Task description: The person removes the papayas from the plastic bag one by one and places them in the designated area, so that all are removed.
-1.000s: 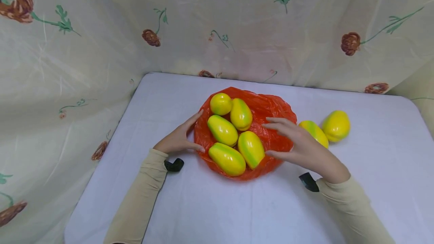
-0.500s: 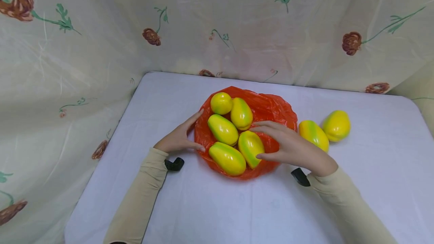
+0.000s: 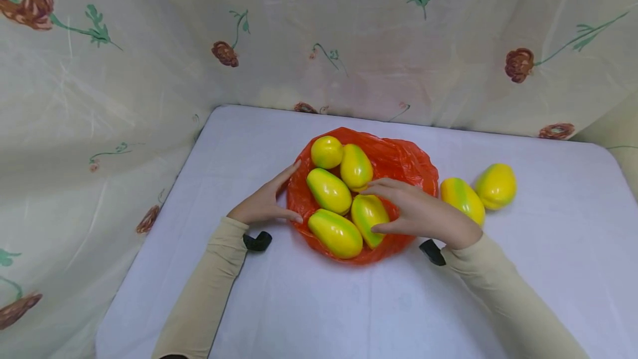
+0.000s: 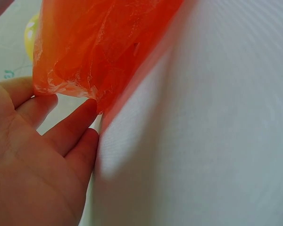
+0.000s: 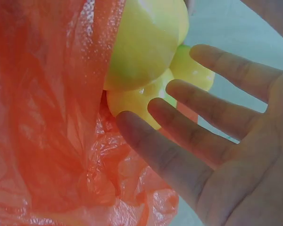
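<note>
A red plastic bag (image 3: 399, 157) lies opened out in the middle of the table, with several glossy yellow-green mangoes in it. At its left edge my left hand (image 3: 266, 201) rests with thumb and fingers spread; in the left wrist view, fingertips touch the thin red plastic (image 4: 94, 47). My right hand (image 3: 423, 212) reaches over the bag from the right, fingers and thumb spread around the nearest mango (image 3: 366, 216) without closing on it. The right wrist view shows long, parted fingers (image 5: 198, 134) beside the fruit (image 5: 141, 47), with a raised bag wall in front.
Two more mangoes, one nearer (image 3: 462, 199) and one farther (image 3: 495, 186), lie outside the bag on the right. A white cloth covers the table (image 3: 309, 303). Behind and to the left hangs a flower-printed curtain (image 3: 279, 26). Dark straps show at both wrists.
My right hand has moved left over the bag, its fingers coming around the right-hand mango. My left hand has stayed at the bag's left edge, and the fruit lies as before.
</note>
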A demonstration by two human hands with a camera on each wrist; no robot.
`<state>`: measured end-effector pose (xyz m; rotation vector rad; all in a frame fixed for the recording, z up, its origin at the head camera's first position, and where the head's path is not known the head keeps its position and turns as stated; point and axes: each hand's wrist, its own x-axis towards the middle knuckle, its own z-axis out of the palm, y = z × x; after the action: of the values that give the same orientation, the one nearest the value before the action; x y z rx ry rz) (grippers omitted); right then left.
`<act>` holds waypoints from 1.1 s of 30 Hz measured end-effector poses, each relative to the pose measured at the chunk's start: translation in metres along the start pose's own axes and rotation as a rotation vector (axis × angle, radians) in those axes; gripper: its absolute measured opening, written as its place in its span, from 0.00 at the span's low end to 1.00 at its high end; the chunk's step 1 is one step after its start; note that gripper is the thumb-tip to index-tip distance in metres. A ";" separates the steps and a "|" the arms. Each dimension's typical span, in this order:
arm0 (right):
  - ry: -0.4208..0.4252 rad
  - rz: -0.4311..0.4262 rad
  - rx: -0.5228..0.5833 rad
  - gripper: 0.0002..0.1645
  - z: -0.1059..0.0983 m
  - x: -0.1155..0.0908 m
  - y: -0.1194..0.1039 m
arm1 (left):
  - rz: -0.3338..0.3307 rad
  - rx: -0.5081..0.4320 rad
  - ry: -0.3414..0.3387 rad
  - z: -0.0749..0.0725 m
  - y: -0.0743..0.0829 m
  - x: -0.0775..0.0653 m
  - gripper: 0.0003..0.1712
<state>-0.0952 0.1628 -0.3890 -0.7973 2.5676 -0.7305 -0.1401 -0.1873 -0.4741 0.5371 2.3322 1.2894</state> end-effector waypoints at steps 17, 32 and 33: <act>-0.133 0.046 -0.008 0.39 -0.004 0.020 -0.003 | -0.014 -0.008 0.004 0.001 0.001 0.000 0.71; -0.160 0.055 -0.011 0.41 0.002 0.025 -0.006 | -0.025 -0.001 0.007 0.001 0.002 0.000 0.71; -0.159 0.054 -0.011 0.41 0.003 0.025 -0.005 | -0.026 0.000 0.008 0.001 0.002 -0.001 0.71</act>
<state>-0.1111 0.1431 -0.3924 -0.7552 2.4430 -0.6115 -0.1391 -0.1860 -0.4725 0.5011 2.3379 1.2813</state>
